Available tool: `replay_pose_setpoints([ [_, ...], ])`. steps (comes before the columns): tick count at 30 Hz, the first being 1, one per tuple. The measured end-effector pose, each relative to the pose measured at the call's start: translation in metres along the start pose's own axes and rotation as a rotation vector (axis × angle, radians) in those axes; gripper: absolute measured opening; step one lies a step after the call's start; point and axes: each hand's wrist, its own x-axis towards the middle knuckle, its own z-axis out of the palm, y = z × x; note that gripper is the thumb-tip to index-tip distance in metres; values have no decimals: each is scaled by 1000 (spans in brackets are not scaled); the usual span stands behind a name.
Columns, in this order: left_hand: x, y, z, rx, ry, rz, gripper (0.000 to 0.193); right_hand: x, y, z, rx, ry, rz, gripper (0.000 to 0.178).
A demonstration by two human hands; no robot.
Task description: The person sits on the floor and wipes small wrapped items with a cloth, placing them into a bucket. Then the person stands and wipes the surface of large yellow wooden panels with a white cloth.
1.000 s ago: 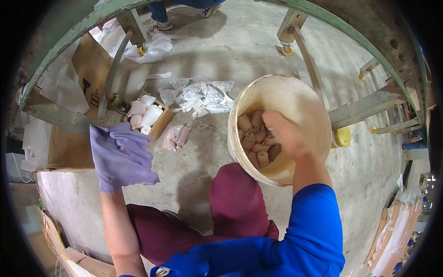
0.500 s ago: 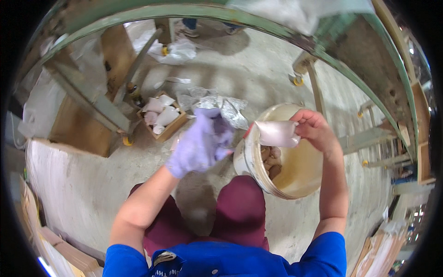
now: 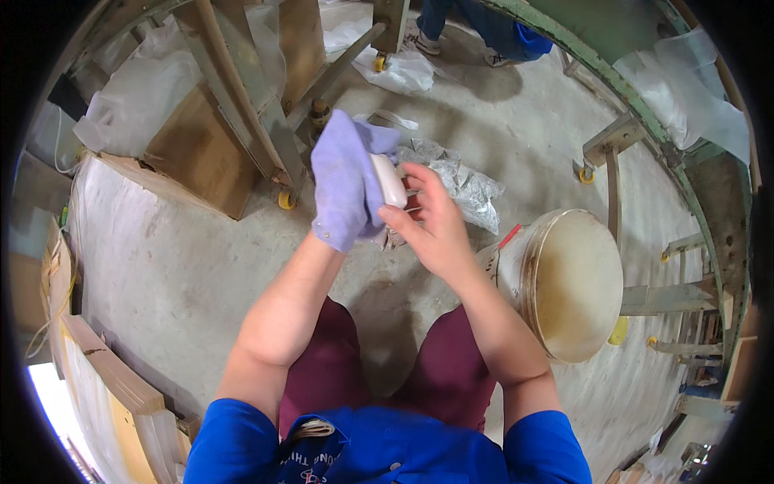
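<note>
My left hand (image 3: pixel 339 185), covered by a loose lavender cloth or glove, is at the middle of the view, above the floor. Against its palm side lies a smooth, pale pinkish-white cylindrical piece (image 3: pixel 389 179). From the right, the bare thumb and fingers of my right hand (image 3: pixel 431 222) close around the piece's near end. The covered fingers of my left hand hold its other side. Right of my right forearm sits a large off-white bucket (image 3: pixel 536 302), its stained mouth turned toward me. Behind my hands, the small box of pale pieces is mostly hidden.
Crumpled clear plastic (image 3: pixel 476 194) lies on the floor beyond my right hand. A dark bottle (image 3: pixel 320 113) stands behind my left hand. Wheeled table legs (image 3: pixel 614 141) and a cardboard box (image 3: pixel 205 149) flank the space. Another person's legs (image 3: pixel 439 18) show at the top.
My right hand has moved left from over the bucket, bringing the pale piece to my covered left hand. The view has shifted; the brown pieces in the bucket no longer show.
</note>
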Motion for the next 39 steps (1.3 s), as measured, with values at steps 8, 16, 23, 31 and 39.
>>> replay_pose_setpoints([
  [8, 10, -10, -38, 368, -1, 162, 18, 37, 24, 10, 190, -296, 160, 58],
  [16, 25, 25, -81, 1415, 98, 768, 18, 66, 69, -23, 367, -496, 500, 28],
  [23, 30, 33, -98, 1760, 75, 616, 16, 73, 231, -3, -295, 5, 767, 30],
  [31, 45, -36, -106, 293, -90, 150, 20, 78, 135, -34, -633, -755, 564, 36],
  [39, 58, -57, -119, 112, -345, 156, 10, -32, -48, -262, -640, -614, 889, 31],
])
